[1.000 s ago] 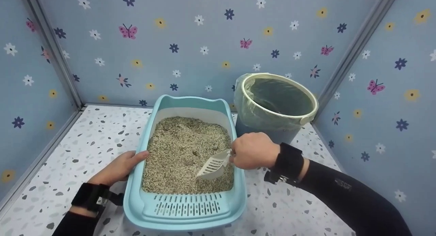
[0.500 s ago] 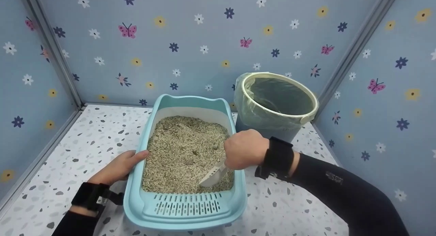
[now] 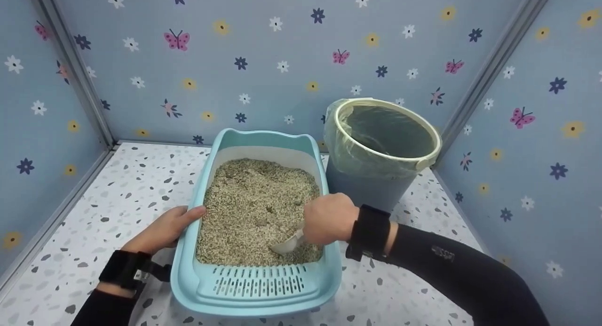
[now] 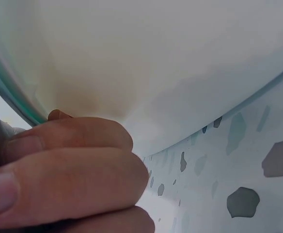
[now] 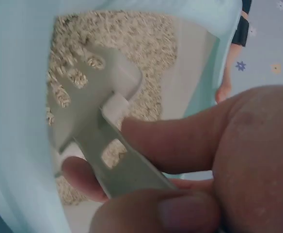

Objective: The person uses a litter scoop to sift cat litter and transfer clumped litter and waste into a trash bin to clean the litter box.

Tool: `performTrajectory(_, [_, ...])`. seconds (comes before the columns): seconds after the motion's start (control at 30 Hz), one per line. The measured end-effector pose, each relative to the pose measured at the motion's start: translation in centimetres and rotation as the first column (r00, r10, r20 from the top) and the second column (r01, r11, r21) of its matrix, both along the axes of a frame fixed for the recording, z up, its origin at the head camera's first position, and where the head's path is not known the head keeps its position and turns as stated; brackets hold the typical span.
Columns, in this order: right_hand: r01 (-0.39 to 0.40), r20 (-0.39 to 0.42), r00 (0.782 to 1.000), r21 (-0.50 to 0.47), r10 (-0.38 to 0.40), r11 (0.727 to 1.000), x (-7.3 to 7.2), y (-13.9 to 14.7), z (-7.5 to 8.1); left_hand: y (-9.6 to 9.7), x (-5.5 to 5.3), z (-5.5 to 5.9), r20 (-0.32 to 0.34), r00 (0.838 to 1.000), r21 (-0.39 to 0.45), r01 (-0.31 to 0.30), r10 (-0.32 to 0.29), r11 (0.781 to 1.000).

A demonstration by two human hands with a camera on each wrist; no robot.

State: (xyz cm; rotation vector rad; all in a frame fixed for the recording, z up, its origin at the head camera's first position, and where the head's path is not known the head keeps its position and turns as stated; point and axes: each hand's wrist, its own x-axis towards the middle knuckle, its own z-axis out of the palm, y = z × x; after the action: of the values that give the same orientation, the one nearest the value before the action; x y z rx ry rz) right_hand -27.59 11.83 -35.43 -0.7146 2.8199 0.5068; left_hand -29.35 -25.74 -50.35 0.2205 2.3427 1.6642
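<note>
In the head view, a light blue litter box [image 3: 256, 303] stands on the floor, filled with tan pellet litter [image 3: 249, 189]. My left hand [image 3: 164, 228] grips its left rim, thumb over the edge; in the left wrist view the fingers [image 4: 73, 179] curl beneath the rim against the pale outer wall. My right hand [image 3: 330, 218] holds a pale slotted litter scoop [image 3: 289, 244] by its handle, over the box's right side. The scoop's front edge is down in the litter. Pellets show through the scoop's slots in the right wrist view, where thumb and fingers pinch the handle.
Close behind the box's right side stands a blue-grey trash bin [image 3: 367, 189] with a clear liner bag and a cream rim ring. Blue panels [image 3: 282, 48] printed with flowers and butterflies enclose the back and both sides. The floor [image 3: 136, 189] is white with grey speckles.
My right hand has moved left and then down toward me, tilting the scoop so its slots turn out of sight and its edge sinks into the litter. The left hand stays put.
</note>
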Motion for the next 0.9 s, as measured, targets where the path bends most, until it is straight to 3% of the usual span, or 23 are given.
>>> performTrajectory(0.2, [-0.023,0.002,1.000,-0.008,0.023,1.000,-0.1,-0.4,-2.3,0.0,-0.1,0.0,-0.008,1.000,0.000,-0.005,0.005,1.000])
performTrajectory(0.47, [-0.022,0.034,0.999,-0.098,0.025,0.995,-0.2,-1.5,-4.3,0.1,0.0,-0.1,0.015,1.000,0.032,-0.009,0.008,0.999])
performTrajectory(0.7, [-0.013,0.081,0.996,-0.080,0.020,0.997,-1.0,-2.5,-4.7,0.1,-0.1,0.0,0.022,0.999,-0.003,-0.023,0.023,1.000])
performTrajectory(0.9, [-0.053,0.156,0.986,-0.026,0.056,0.998,-2.3,-3.7,-4.6,0.0,-0.2,-0.1,0.026,1.000,0.003,-0.015,0.015,1.000])
